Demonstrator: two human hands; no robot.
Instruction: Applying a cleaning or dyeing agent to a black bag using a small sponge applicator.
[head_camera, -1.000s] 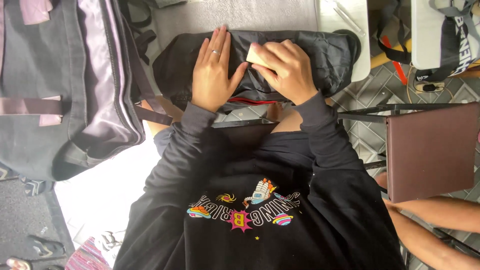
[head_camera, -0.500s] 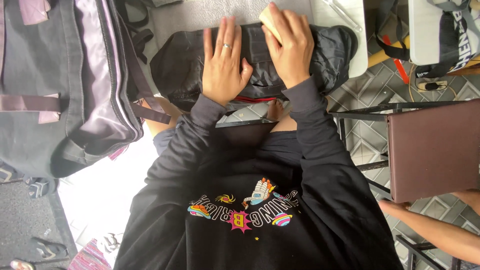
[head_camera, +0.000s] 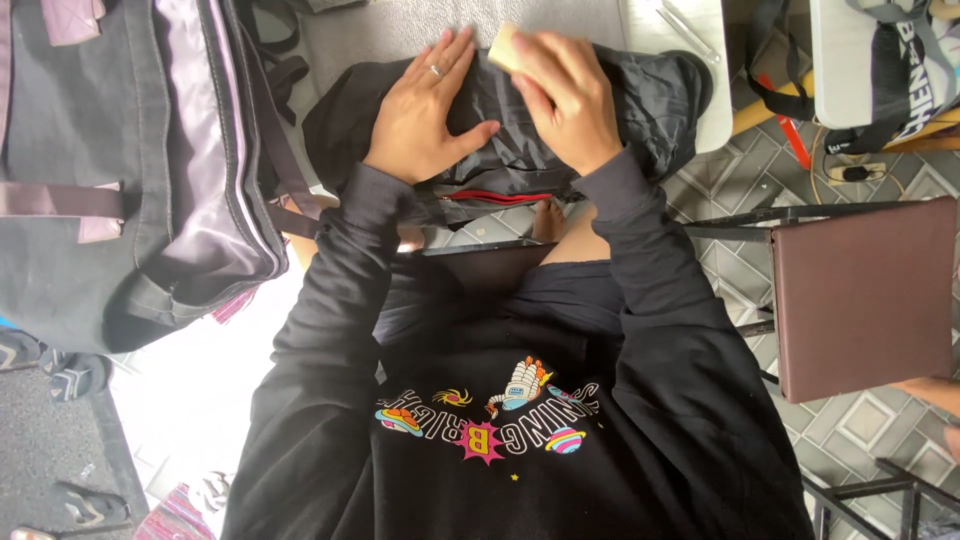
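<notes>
A black garment (head_camera: 655, 95) with a red-trimmed zip lies over the edge of a white table in front of me. My left hand (head_camera: 425, 115), a ring on one finger, lies flat on the garment with fingers spread. My right hand (head_camera: 570, 95) is closed around a small pale block (head_camera: 503, 47) and presses it against the cloth near the garment's top edge. My black sleeves run down from both hands to my printed black sweatshirt.
A large dark bag with lilac trim (head_camera: 130, 170) stands at the left, beside the garment. A brown chair seat (head_camera: 865, 295) is at the right, with another person's hand (head_camera: 930, 395) near it. A white bag (head_camera: 885, 65) sits on a far table. Sandals (head_camera: 60, 370) lie on the floor at the left.
My right hand has slid the pale block from the middle of the garment up toward its far edge. My left hand has stayed flat on the cloth.
</notes>
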